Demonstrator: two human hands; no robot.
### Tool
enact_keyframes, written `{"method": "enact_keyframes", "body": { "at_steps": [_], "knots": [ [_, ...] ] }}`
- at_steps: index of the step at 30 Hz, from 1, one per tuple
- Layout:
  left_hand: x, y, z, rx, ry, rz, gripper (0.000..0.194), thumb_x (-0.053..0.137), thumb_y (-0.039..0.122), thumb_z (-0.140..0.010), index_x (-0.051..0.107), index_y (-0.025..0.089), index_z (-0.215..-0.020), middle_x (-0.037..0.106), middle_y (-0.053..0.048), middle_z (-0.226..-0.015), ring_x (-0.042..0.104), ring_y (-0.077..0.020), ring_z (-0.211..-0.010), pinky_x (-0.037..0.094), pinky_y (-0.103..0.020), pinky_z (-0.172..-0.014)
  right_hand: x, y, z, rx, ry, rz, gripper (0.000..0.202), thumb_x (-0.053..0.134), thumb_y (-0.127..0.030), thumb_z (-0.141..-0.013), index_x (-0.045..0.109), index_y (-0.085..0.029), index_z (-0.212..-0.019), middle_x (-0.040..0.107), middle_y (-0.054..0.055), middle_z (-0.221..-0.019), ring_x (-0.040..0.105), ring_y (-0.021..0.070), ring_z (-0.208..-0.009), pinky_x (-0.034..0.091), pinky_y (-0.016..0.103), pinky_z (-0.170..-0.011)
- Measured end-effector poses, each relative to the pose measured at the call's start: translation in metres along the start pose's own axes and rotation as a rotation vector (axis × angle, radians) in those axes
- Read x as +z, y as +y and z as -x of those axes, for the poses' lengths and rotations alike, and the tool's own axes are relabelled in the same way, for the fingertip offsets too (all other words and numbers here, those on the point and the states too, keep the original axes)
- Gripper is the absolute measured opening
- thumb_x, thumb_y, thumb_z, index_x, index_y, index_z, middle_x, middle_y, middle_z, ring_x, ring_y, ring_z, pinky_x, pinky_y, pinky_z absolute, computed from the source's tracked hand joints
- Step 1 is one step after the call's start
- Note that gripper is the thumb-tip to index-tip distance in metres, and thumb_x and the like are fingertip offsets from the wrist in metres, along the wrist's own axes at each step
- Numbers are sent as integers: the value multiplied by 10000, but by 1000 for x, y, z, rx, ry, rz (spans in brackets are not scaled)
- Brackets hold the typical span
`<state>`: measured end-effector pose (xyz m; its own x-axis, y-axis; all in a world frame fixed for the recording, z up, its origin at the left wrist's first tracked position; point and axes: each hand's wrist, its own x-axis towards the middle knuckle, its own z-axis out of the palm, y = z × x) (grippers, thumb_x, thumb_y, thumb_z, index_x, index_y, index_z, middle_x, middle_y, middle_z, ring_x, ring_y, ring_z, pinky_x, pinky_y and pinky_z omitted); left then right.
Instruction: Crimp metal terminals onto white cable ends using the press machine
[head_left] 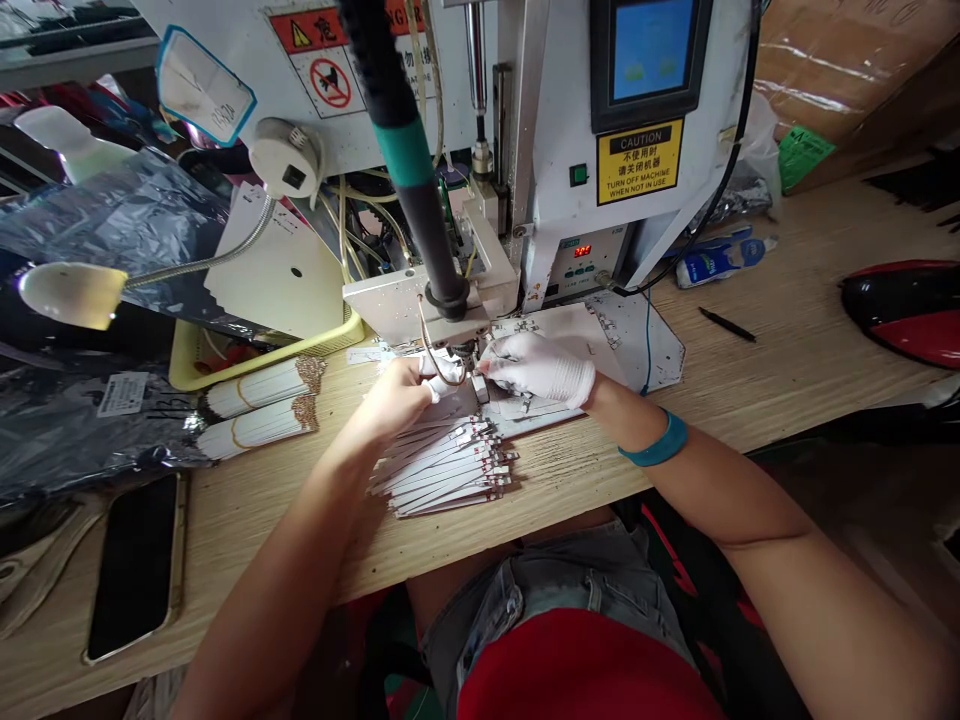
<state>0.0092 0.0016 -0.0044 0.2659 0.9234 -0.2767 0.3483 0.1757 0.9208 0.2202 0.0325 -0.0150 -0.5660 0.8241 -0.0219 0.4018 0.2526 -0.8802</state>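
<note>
My left hand [401, 395], with white coverings on its fingertips, is closed in a pinch under the head of the soldering machine [420, 300]. What lies between those fingers is too small to make out. From the other side my right hand [538, 368], in a white glove, has its fingers pressed together at the small metal fixture [479, 386]; its fingertips hide what they grip. Just below both hands lies a fanned pile of thin white strips [442, 470] with small connectors at their right ends. A pale board [577, 335] with scattered small metal parts sits under my right hand.
Two banded bundles of white strips [262, 425] lie left, beside a yellow basket [270, 355]. A phone [137, 565] rests near the front left. A lamp on a bendable neck [75, 293] reaches in from the left. On the right are a black pen [726, 324] and a blue packet [716, 262].
</note>
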Motion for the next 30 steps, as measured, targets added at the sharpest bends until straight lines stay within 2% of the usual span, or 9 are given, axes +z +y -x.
{"method": "enact_keyframes", "body": {
  "at_steps": [6, 10, 13, 16, 19, 22, 24, 26, 30],
  "knots": [
    [1, -2, -2, 35, -2, -15, 134, 641, 224, -639, 550, 145, -582, 486, 38, -561, 395, -82, -539, 294, -222, -537, 3, 4, 0, -29, 9, -3, 264, 565, -319, -889, 646, -158, -695, 657, 47, -729, 576, 174, -702, 414, 307, -655],
    [-6, 0, 3, 52, 10, -88, 138, 643, 253, -676, 601, 141, -608, 533, 16, -577, 427, -91, -532, 312, -217, -511, -9, 3, 2, -39, 4, 73, 317, 523, -361, -907, 666, -148, -719, 626, 26, -658, 550, 152, -626, 384, 289, -594],
    [-15, 5, 16, 63, 42, -335, 111, 631, 242, -700, 689, 148, -697, 641, -23, -683, 533, -129, -600, 384, -227, -551, -22, 5, 3, -6, 180, 221, 294, 517, -363, -906, 712, -147, -860, 668, 38, -724, 588, 173, -686, 388, 287, -607],
    [-18, 9, 30, 12, 53, -642, 304, 579, 160, -692, 751, 201, -940, 712, -38, -820, 615, -174, -697, 443, -248, -628, -25, 12, 0, -2, 346, 383, 224, 539, -267, -883, 731, -171, -945, 717, 58, -897, 625, 205, -835, 420, 293, -697],
    [-12, 9, 41, 35, -85, -777, 467, 512, 97, -678, 736, 258, -1055, 720, -35, -969, 640, -178, -757, 468, -251, -681, -14, 20, -8, -10, 353, 509, 223, 536, -249, -872, 736, -197, -957, 717, 58, -960, 623, 217, -879, 426, 303, -723],
    [-7, 11, 47, 117, -254, -771, 483, 478, 79, -687, 742, 281, -1037, 716, -23, -1030, 647, -171, -811, 474, -239, -720, -1, 23, -15, 18, 350, 609, 220, 524, -262, -863, 722, -215, -947, 698, 47, -953, 607, 212, -834, 408, 304, -671],
    [-7, 12, 46, 138, -291, -756, 447, 476, 82, -700, 751, 266, -1000, 726, -25, -977, 648, -169, -801, 473, -234, -714, 4, 22, -17, 28, 336, 648, 223, 504, -231, -860, 709, -222, -948, 683, 36, -963, 595, 199, -823, 389, 297, -651],
    [-9, 12, 42, 145, -194, -784, 375, 484, 108, -726, 755, 231, -955, 728, -35, -891, 639, -168, -738, 465, -238, -674, 5, 19, -16, 31, 313, 681, 228, 481, -225, -875, 699, -220, -943, 674, 37, -969, 585, 193, -814, 372, 294, -635],
    [-15, 3, 26, 233, 196, -960, 278, 489, 160, -769, 728, 178, -910, 692, -62, -829, 607, -180, -697, 442, -263, -656, 4, 13, -14, 47, 285, 765, 237, 452, -265, -908, 678, -222, -968, 668, 54, -1009, 581, 204, -796, 339, 305, -592]
  ]
}}
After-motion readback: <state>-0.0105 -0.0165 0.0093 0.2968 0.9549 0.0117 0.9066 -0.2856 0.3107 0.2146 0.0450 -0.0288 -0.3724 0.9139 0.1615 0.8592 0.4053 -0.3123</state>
